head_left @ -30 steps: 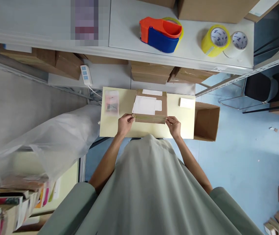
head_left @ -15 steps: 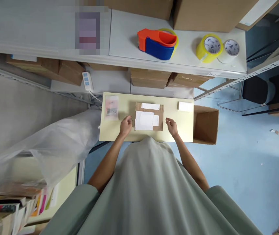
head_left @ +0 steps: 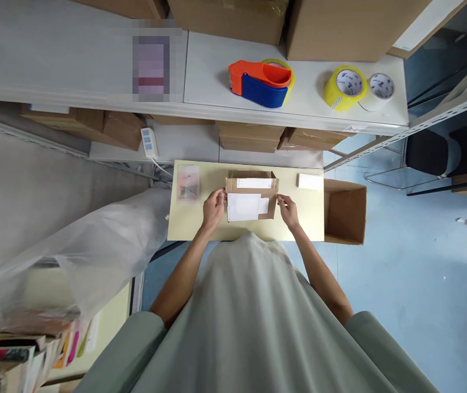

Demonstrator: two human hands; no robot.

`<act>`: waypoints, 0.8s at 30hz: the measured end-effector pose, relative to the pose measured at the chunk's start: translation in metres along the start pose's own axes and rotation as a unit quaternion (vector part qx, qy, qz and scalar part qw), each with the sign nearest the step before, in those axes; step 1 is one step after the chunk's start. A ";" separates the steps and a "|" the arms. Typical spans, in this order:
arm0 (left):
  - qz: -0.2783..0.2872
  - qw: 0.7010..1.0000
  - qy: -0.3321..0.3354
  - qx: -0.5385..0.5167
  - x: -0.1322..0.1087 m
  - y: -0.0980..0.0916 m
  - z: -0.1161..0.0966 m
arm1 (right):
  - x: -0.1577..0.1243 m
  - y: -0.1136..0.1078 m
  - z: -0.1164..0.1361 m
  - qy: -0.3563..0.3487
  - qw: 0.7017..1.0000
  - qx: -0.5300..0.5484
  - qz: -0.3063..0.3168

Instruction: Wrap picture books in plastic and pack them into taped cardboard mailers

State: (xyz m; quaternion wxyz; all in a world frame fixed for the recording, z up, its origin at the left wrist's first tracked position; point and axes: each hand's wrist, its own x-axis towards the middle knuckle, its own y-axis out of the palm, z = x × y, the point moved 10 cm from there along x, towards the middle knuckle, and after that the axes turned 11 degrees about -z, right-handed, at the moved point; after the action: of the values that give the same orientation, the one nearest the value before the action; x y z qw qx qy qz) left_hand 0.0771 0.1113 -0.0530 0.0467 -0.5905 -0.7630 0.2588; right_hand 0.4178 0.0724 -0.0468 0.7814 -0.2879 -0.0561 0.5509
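The cardboard box [head_left: 252, 191] is being pinched at opposite sides by the curled fingers of the left hand [head_left: 214, 209] and right hand [head_left: 288, 212], forearms [head_left: 183, 270] being angled inward.

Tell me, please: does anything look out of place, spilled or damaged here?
A small scrap lies loose on the blue floor, to the right of the open cardboard carton; it looks like dropped litter. I notice no spill.
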 end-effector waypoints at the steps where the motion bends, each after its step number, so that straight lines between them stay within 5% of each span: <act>1: -0.004 1.000 0.009 -0.016 -0.004 -0.003 -0.004 | -0.003 -0.005 0.005 -0.004 1.000 0.007 -0.003; 5: -0.015 0.998 0.025 -0.049 -0.016 -0.011 -0.010 | -0.013 -0.017 0.018 -0.005 1.000 0.013 -0.001; 13: 0.013 0.993 -0.043 0.106 -0.030 0.001 0.015 | -0.023 -0.002 -0.004 0.059 0.994 -0.088 0.025; 24: -0.005 0.970 -0.004 0.243 -0.022 0.008 -0.006 | -0.006 0.022 0.005 0.043 0.962 -0.267 0.021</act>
State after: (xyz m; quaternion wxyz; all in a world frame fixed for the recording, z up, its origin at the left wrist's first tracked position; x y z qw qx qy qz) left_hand 0.0930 0.0945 -0.0464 0.1875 -0.5570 -0.6800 0.4385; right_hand 0.3949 0.0741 -0.0526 0.6659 -0.5107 -0.1612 0.5194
